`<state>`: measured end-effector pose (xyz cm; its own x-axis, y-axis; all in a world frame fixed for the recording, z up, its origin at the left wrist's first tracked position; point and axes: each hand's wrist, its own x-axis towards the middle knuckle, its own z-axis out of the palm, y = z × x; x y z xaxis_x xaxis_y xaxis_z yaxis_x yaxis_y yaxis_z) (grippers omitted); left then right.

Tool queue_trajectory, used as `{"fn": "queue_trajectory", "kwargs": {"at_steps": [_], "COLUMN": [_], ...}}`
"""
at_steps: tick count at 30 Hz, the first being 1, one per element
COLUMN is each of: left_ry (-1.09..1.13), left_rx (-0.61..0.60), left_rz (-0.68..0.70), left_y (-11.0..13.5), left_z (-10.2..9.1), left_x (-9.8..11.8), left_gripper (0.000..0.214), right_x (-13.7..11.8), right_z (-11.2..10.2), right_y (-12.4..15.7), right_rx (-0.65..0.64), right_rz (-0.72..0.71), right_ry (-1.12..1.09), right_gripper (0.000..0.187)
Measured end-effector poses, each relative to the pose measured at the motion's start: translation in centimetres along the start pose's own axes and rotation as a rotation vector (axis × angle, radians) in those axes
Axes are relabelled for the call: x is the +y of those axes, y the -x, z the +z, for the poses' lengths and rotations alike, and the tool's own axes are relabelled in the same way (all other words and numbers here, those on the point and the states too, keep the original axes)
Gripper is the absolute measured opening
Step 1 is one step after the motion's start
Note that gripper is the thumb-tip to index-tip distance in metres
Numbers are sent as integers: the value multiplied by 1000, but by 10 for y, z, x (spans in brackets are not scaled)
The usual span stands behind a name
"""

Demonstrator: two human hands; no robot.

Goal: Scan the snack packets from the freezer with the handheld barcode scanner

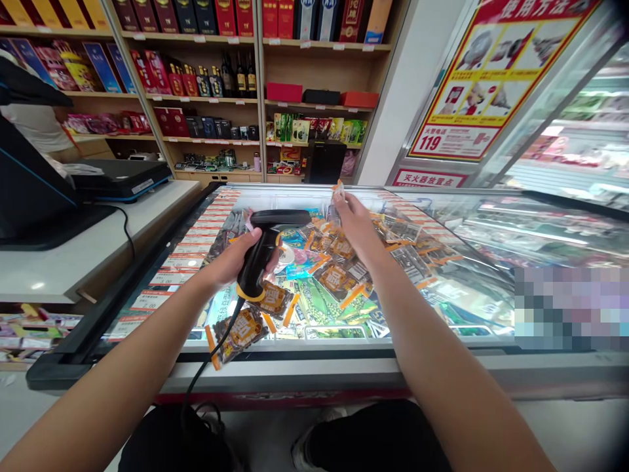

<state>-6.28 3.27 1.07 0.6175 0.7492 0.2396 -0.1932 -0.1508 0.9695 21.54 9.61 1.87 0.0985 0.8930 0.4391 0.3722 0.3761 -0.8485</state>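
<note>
My left hand (240, 255) is wrapped round the handle of a black barcode scanner (263, 252) with a yellow-edged base. Its cable hangs down over the freezer's front edge. Farther right, my right hand (351, 216) pinches a small clear snack packet (337, 200) with an orange end, held upright; the fingers hide part of it. Beneath both hands, several similar packets with orange ends, such as one snack packet (339, 278), lie in a loose pile on the glass top. Another snack packet (240, 331) lies at the front left, under the scanner cable.
The chest freezer (334, 370) has a glass lid with price labels (196, 233) down its left side. A white counter (162, 203) with a black scale (118, 176) stands on the left. Shelves (201, 98) of boxes and bottles line the back. A person (37, 128) is partly visible at far left.
</note>
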Motion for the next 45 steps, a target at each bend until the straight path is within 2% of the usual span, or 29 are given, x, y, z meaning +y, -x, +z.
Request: {"fn": "queue_trajectory", "kwargs": {"at_steps": [2, 4, 5, 8, 10, 11, 13, 15, 16, 17, 19, 21, 22, 24, 27, 29, 32, 34, 36, 38, 41, 45], "left_ry": [26, 50, 64, 99, 108, 109, 119, 143, 159, 175, 203, 210, 204, 180, 154, 155, 146, 124, 86, 20, -124, -264], "left_rx": [69, 129, 150, 196, 225, 239, 271, 298, 312, 326, 352, 375, 381, 384, 371, 368, 361, 327, 272, 209, 107, -7], "left_rz": [22, 55, 72, 97, 93, 89, 84, 69, 55, 37, -3, -29, -32, -19, -14, -31, -18, 20, 43, 30, -25, -83], "left_y": [-2, -3, -4, -6, -6, -6, -6, -7, -7, -8, -8, -9, -9, -9, -9, -9, -9, -8, -8, -7, -4, 3], "left_z": [-2, -6, -7, -12, -15, -15, -16, -17, -17, -17, -18, -18, -18, -18, -15, -13, -11, -10, -10, -8, -4, 5], "left_x": [3, 6, 7, 10, 11, 11, 12, 13, 13, 14, 14, 14, 13, 13, 16, 18, 18, 15, 8, 0, -8, -8], "left_gripper": [63, 60, 59, 56, 54, 53, 52, 51, 51, 50, 51, 50, 50, 50, 53, 55, 56, 56, 59, 63, 70, 69], "right_x": [4, 13, 19, 36, 38, 35, 22, 1, -10, -21, -37, -46, -47, -48, -46, -45, -37, -29, -19, -11, -2, 3], "right_z": [-26, -53, -64, -85, -85, -81, -66, -40, -25, -8, 24, 51, 60, 71, 68, 60, 47, 39, 33, 28, 27, 33], "right_y": [-5, -9, -10, -14, -15, -14, -9, 3, 12, 24, 51, 78, 89, 102, 99, 86, 62, 47, 36, 28, 21, 16], "right_rx": [123, 205, 218, 117, 55, 56, 112, 122, 72, -144, -572, -852, -881, -897, -933, -913, -795, -713, -595, -452, -278, -179], "right_rz": [32, 152, 240, 391, 424, 406, 264, -9, -110, -192, -184, -266, -311, -353, -326, -243, 33, 250, 379, 390, 316, 295], "right_ry": [371, 727, 815, 856, 856, 873, 918, 884, 790, 653, 473, 498, 538, 576, 486, 384, 110, -195, -449, -589, -699, -716], "right_gripper": [60, 58, 58, 56, 57, 59, 62, 59, 51, 47, 49, 64, 75, 77, 54, 39, 23, 30, 42, 51, 54, 57]}}
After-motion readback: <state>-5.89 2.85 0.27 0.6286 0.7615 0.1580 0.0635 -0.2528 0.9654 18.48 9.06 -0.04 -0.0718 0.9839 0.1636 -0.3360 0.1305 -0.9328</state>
